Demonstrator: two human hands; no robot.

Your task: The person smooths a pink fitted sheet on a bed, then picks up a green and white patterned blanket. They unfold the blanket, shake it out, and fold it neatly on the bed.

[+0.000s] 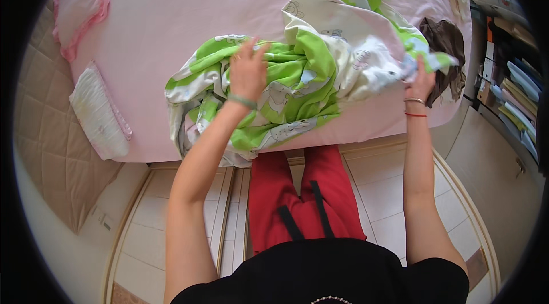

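Observation:
A green and white duvet cover (286, 98) printed with cartoon animals lies crumpled across the near side of the pink-sheeted bed (189, 1). Its left part is bunched in folds, and the near edge hangs over the bedside. My left hand (249, 72) is over this bunched part, fingers apart and slightly blurred; whether it touches the cloth is hard to tell. At the right end, my right hand (422, 82) is closed on the cover's edge, with a green and white corner sticking out past the fingers. The cloth beside it is smeared by motion.
A dark brown cloth (449, 47) lies just beyond my right hand. On the left are a pink frilled pillow (83, 7) and a folded white cloth (98, 112). Shelves with stacked folders (517, 95) stand at the right, near a pale door (494, 155).

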